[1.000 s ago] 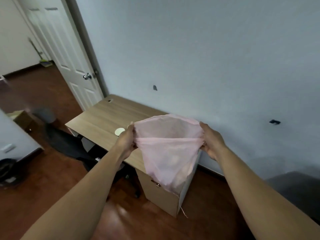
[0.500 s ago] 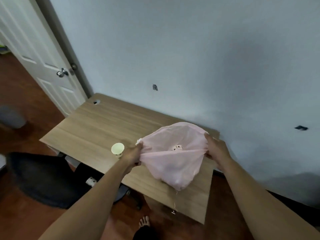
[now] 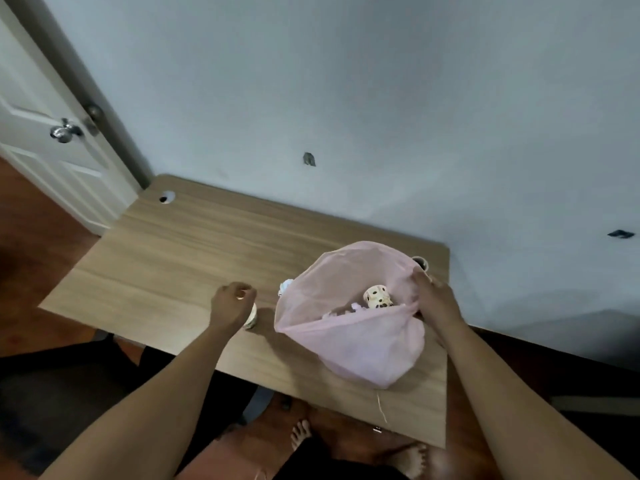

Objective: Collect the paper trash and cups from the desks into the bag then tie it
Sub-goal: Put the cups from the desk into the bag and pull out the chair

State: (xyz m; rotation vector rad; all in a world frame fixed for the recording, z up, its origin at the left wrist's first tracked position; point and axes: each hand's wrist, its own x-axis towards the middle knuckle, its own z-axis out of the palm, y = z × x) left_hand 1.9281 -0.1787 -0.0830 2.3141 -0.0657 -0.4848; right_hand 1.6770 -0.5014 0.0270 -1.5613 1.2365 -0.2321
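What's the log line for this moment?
left hand: on cup | right hand: holds bag open | desk

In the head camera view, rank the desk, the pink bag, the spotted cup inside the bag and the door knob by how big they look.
Largest to smallest as they look:
1. desk
2. pink bag
3. and 4. spotted cup and door knob, which look about alike; the knob is farther away, so I will not rank them.

Bag (image 3: 363, 344) on desk (image 3: 173, 258) at my right; cup (image 3: 378, 296) in it, 2nd cup (image 3: 251, 317) just left, under my left grip (image 3: 232, 303).
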